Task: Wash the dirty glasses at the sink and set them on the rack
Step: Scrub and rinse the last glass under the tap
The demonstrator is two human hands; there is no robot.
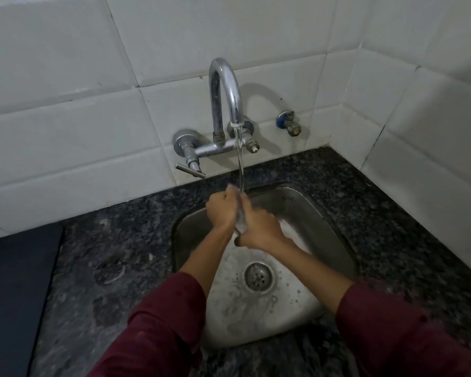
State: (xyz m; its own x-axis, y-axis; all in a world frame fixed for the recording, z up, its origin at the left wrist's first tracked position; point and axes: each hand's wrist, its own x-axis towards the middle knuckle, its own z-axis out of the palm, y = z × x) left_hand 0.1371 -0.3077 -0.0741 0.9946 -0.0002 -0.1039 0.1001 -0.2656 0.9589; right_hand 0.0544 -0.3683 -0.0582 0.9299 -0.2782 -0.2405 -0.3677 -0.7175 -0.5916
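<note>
Left hand [220, 210] and right hand [259, 228] both gripping a glass [241, 223] mid-frame, under the tap [225, 104] stream, above the sink [335, 240], clear of its rim

the scene is dim and a little grey, lit softly from above and in front of the faucet [225, 104], whose curved spout casts a faint arched shadow on the tiles just to its right. bright glare streaks run along the chrome spout. below the faucet, the sink [324, 213] bowl shows dull, patchy reflections. the hands [237, 216] under the faucet are smeared by motion blur. tile lines bow outward toward the edges, far from the faucet, from wide-angle distortion.
</note>
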